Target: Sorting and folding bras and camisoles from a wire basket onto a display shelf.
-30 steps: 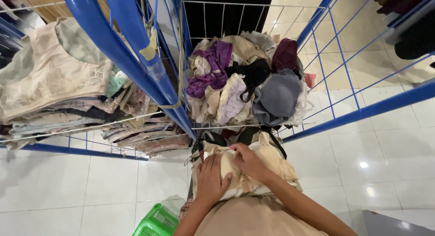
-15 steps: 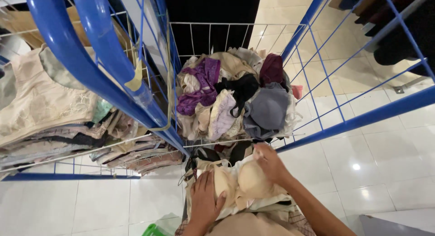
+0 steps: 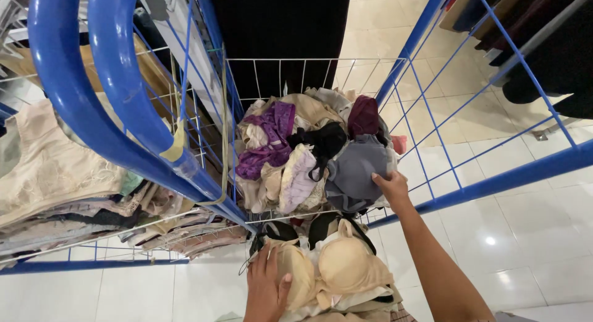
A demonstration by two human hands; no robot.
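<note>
Wire bin (image 3: 309, 72), right hand (image 3: 390, 187) on grey garment (image 3: 355, 170)

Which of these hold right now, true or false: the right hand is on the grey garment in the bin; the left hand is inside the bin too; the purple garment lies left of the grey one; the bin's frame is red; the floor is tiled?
1. The right hand touches the grey garment in the wire bin. True.
2. The left hand is inside the bin. False: it rests on the beige bra on the pile outside, near the camera.
3. The purple garment lies left of the grey one. True.
4. The bin's frame is red. False: the frame rail is blue.
5. The floor is tiled. True.
</note>
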